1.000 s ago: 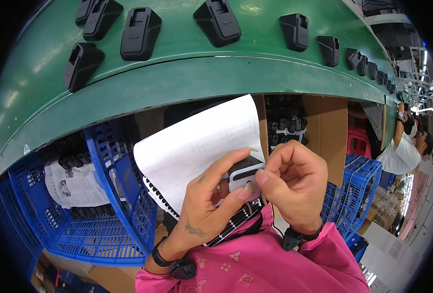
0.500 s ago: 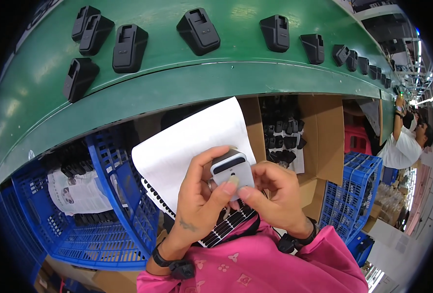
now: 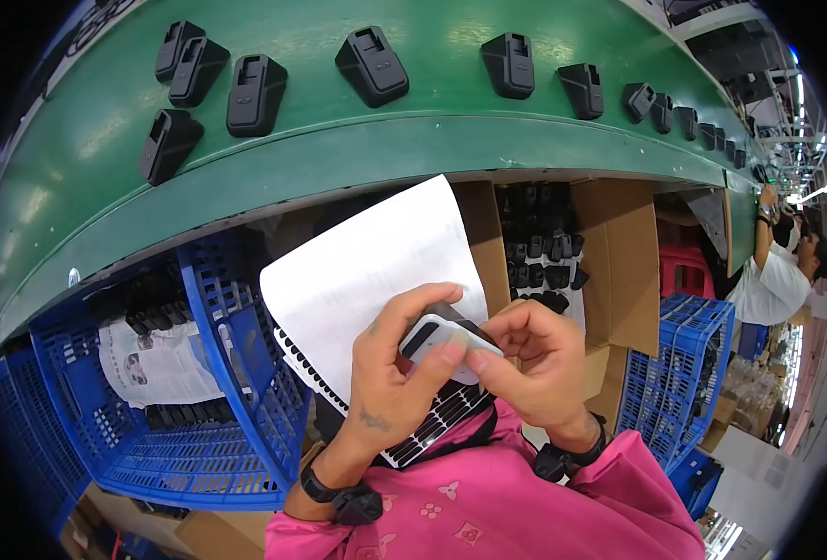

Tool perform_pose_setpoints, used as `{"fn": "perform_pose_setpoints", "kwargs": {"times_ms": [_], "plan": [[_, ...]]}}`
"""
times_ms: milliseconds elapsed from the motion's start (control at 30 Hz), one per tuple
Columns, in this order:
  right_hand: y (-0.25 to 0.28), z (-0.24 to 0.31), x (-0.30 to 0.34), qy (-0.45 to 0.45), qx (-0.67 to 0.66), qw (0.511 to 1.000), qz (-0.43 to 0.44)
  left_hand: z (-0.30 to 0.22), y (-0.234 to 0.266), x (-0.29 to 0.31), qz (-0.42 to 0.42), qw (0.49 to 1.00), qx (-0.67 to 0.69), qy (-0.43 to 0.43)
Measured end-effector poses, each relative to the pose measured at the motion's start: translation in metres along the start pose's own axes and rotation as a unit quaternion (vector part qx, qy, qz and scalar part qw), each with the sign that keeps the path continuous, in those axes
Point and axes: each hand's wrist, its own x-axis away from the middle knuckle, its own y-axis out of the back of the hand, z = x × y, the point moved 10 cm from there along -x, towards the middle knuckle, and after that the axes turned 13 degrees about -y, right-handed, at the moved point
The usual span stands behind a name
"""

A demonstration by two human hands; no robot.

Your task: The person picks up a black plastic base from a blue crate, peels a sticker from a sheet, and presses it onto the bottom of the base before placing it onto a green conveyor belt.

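Both my hands hold one small rounded device with a pale grey face, a black bar at its top and a dark back. My left hand wraps its left side, thumb pressed on the pale face. The fingers of my right hand pinch its right edge, thumb also on the face. Below the device lies a sheet of white paper over a black strip-like tray with pale slots. Black wedge-shaped docks stand spaced out on the green bench beyond.
A blue plastic crate with printed paper and black parts stands at left. An open cardboard box of black parts sits under the bench, beside a stacked blue crate. A person in white is at the far right.
The device has tilted in my hands, so more of its dark side shows. My right hand has shifted slightly, and the view has moved a little.
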Motion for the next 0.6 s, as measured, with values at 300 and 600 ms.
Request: {"fn": "perform_pose_setpoints", "kwargs": {"times_ms": [300,600], "plan": [[0.002,0.000,0.002,0.034,0.037,0.999,-0.004,0.000,0.000,0.000,0.005,0.998,-0.057,0.016],[0.005,0.009,0.000,0.072,0.063,0.995,0.017,0.002,-0.002,0.000,-0.005,0.999,-0.031,0.006]]}}
